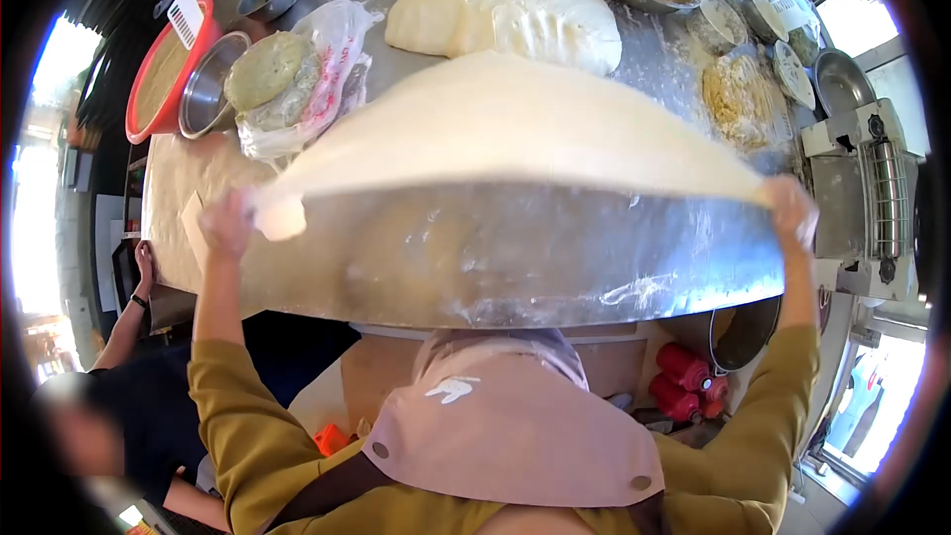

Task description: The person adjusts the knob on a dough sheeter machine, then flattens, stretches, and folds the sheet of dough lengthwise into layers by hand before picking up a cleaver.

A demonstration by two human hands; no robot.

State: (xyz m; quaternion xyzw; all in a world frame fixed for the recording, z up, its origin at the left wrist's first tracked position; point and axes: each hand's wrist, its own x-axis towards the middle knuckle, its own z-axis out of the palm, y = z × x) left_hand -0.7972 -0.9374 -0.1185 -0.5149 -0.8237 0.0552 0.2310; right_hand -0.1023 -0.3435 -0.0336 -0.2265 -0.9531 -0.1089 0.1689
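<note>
Stretches as a dough sheet [515,129] across the frame's centre, probably weighty, soft and easily torn where thin. Best held by its outer corners, gripped in closed fingers of left hand [228,222] at centre left and right hand [792,210] at centre right.

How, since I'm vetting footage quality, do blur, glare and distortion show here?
In the head view, the left hand, right hand and stretched dough look blurred; also in the head view, the upper-right window is overexposed, the table glares at its near right, and fisheye distortion bows the scene.
</note>
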